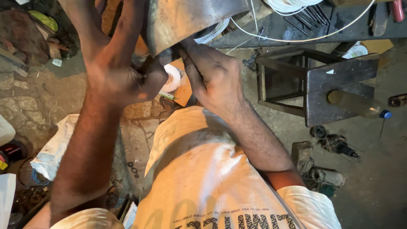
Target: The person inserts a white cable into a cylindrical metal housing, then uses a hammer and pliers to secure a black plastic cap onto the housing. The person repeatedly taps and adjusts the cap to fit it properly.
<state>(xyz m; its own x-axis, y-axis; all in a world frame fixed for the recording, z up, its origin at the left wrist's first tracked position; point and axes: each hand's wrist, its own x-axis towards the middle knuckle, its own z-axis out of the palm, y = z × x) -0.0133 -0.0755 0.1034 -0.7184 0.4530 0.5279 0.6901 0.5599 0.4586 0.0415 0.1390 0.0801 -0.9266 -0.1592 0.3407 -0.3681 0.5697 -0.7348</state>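
While left hand (123,72) and right hand (212,76) grip it, metal piece (186,19) looks grey (dull, smudged).

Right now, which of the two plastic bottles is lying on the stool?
The clear bottle with the blue cap: it lies on its side across the dark stool. The other, red, sits at the bench's top-right corner.

A dark wooden stool (322,82) stands on the right. A plastic bottle (360,106) with a blue cap lies on it. White wire (296,40) loops far behind. A white sack (53,148) sits on the stone floor (25,101), left.
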